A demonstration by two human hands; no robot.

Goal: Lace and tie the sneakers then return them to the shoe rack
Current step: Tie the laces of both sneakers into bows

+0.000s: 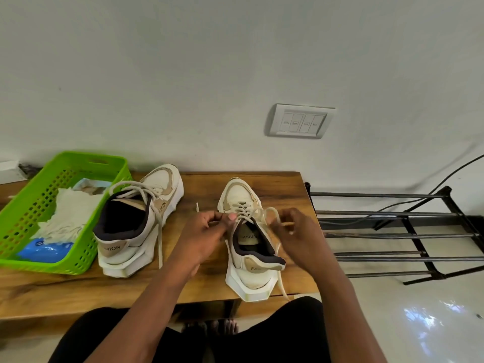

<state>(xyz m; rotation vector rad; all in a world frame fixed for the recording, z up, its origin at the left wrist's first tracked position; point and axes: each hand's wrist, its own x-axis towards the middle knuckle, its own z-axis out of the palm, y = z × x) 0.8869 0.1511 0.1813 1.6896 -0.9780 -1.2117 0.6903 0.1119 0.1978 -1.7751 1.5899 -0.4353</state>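
Two sneakers sit on the wooden table (pixel 52 289), both with toes pointing at the wall. The front sneaker (pixel 251 271) is right before you, heel at the near table edge and close to the table's right end. Your left hand (pixel 207 231) is curled in at the upper eyelets on its left side, thumb and fingers pinching the lace (pixel 271 211) there. Your right hand (pixel 298 231) is on the other side of the tongue, fingers bent, pinching the lace where a loose loop rises between your two hands. The fingertips are a bit blurred, so you can't tell exactly which strand it holds. One lace end trails down past the heel and over the table edge. The lower eyelets are already crossed; no finished bow shows.

The second sneaker (pixel 141 221) stands to your left, tilted, well apart from the front one and touching the green basket (pixel 78 158). Its lace (pixel 159 244) is threaded loosely, with one end hanging down the side onto the table. Whether it is knotted, you can't tell.

Inside the basket lie a pale cloth (pixel 70 216) and a blue packet (pixel 44 251). The black metal shoe rack (pixel 366 195) stands just beside the table's right end, with no shoes on the bars in view. A switch plate (pixel 301 123) is on the wall above.
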